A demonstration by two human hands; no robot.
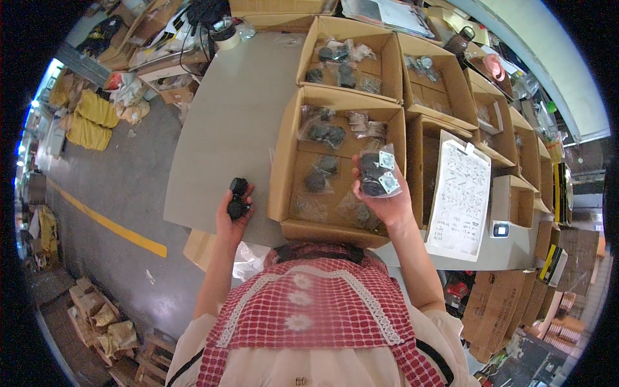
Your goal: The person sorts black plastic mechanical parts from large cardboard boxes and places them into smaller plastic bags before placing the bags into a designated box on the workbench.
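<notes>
Apparently mid-handling: your left hand (227, 216) grips black wheels (238, 188), right hand (389, 205) bagged casters (372, 171); next move likely needs steady fingers.

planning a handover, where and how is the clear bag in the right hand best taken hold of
Probably around the rounded black parts inside the clear bag, coming from the far side: the right hand supports it from the near side with fingers along its left, while the far end looks free. The flat metal plates toward the right seem to offer less to grip.
</notes>
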